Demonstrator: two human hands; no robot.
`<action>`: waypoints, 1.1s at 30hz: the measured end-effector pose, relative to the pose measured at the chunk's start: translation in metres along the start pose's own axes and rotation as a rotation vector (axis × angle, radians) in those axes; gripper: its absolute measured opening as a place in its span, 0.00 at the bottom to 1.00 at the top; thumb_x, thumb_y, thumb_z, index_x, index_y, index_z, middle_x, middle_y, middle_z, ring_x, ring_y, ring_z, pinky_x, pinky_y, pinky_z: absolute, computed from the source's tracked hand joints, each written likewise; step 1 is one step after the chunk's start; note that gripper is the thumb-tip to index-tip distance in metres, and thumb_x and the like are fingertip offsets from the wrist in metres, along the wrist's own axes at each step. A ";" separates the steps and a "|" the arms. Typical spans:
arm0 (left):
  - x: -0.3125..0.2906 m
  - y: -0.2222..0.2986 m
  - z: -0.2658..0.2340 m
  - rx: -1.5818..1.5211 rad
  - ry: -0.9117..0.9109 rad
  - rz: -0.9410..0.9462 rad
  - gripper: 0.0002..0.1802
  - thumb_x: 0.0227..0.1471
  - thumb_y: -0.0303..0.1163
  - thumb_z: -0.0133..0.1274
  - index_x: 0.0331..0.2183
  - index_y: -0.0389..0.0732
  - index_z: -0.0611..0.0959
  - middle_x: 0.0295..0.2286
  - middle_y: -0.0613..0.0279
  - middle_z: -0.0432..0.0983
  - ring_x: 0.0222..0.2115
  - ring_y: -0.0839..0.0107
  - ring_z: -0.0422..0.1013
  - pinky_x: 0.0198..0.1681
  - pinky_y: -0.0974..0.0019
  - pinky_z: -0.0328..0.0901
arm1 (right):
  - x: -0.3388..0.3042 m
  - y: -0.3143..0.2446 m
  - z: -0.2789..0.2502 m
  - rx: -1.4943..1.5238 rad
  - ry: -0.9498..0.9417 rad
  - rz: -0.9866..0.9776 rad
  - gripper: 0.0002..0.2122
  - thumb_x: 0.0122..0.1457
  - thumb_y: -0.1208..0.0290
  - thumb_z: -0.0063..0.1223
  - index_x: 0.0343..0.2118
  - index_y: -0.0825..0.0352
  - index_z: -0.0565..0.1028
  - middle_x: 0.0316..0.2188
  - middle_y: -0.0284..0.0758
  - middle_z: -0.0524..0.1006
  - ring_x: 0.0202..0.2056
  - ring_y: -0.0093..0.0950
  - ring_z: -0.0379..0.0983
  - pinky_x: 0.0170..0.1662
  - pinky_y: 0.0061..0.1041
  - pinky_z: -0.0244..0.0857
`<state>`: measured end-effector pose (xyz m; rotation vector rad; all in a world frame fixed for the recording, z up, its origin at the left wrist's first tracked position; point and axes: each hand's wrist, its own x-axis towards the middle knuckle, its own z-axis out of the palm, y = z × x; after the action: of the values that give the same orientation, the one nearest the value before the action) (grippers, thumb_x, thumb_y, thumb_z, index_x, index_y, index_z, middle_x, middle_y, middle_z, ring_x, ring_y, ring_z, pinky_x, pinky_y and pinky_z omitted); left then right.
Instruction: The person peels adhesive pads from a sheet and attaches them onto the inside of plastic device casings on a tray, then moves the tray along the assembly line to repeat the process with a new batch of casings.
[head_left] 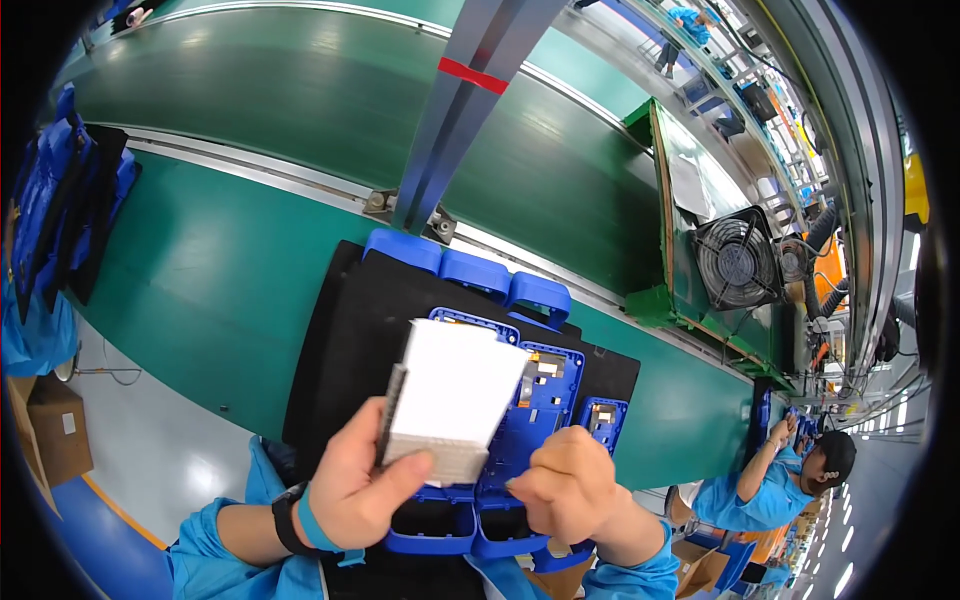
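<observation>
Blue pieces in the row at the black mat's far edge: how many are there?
3: the left piece, the middle piece and the right piece, side by side along the black mat. None appears hidden.

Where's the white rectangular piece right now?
In the head view, the white rectangular piece is near centre, held in the left hand over the blue housings, with the right hand to its lower right.

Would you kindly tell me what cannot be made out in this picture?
In the head view:
Left hand: most fingers hidden behind the white stack.
Right hand: curled fingers hide whether it holds anything.
Left blue housing: mostly covered by the white stack.
Left cardboard box: cut off by the fisheye rim.
Distant person: hands too small to see.
</observation>
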<state>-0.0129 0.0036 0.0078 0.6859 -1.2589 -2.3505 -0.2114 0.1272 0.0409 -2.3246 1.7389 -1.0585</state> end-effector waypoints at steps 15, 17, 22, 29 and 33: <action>0.000 -0.001 -0.016 0.070 0.058 0.063 0.32 0.59 0.33 0.51 0.59 0.32 0.59 0.45 0.46 0.74 0.41 0.63 0.78 0.35 0.66 0.76 | -0.071 0.051 -0.063 -0.067 -0.278 0.573 0.06 0.51 0.86 0.55 0.30 0.70 0.72 0.30 0.40 0.71 0.30 0.37 0.70 0.33 0.30 0.66; 0.002 -0.005 -0.016 0.077 0.075 0.072 0.33 0.58 0.34 0.51 0.59 0.32 0.59 0.45 0.46 0.75 0.40 0.62 0.78 0.33 0.66 0.76 | -0.072 0.054 -0.063 -0.083 -0.282 0.515 0.06 0.51 0.85 0.55 0.30 0.70 0.72 0.31 0.40 0.71 0.30 0.38 0.70 0.33 0.31 0.67; -0.002 -0.008 -0.013 0.115 0.150 0.079 0.35 0.58 0.37 0.53 0.60 0.33 0.59 0.45 0.45 0.74 0.40 0.60 0.78 0.31 0.66 0.77 | -0.071 0.056 -0.065 -0.110 -0.318 0.488 0.07 0.49 0.84 0.58 0.30 0.69 0.72 0.30 0.38 0.72 0.31 0.38 0.70 0.33 0.32 0.67; -0.004 -0.009 -0.014 0.156 0.205 0.061 0.37 0.56 0.38 0.54 0.60 0.33 0.58 0.46 0.45 0.74 0.40 0.59 0.78 0.28 0.68 0.76 | -0.074 0.058 -0.063 -0.171 -0.351 0.449 0.08 0.47 0.83 0.60 0.30 0.67 0.73 0.30 0.36 0.72 0.32 0.37 0.70 0.33 0.32 0.67; -0.004 -0.010 -0.015 0.149 0.226 0.071 0.37 0.56 0.39 0.54 0.60 0.34 0.58 0.46 0.45 0.74 0.40 0.59 0.78 0.27 0.68 0.76 | -0.074 0.059 -0.061 -0.166 -0.345 0.436 0.09 0.46 0.83 0.60 0.30 0.67 0.72 0.29 0.36 0.72 0.31 0.37 0.70 0.33 0.32 0.67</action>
<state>-0.0022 0.0017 -0.0071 0.9105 -1.3412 -2.0714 -0.3035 0.1904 0.0268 -1.9145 2.1020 -0.4311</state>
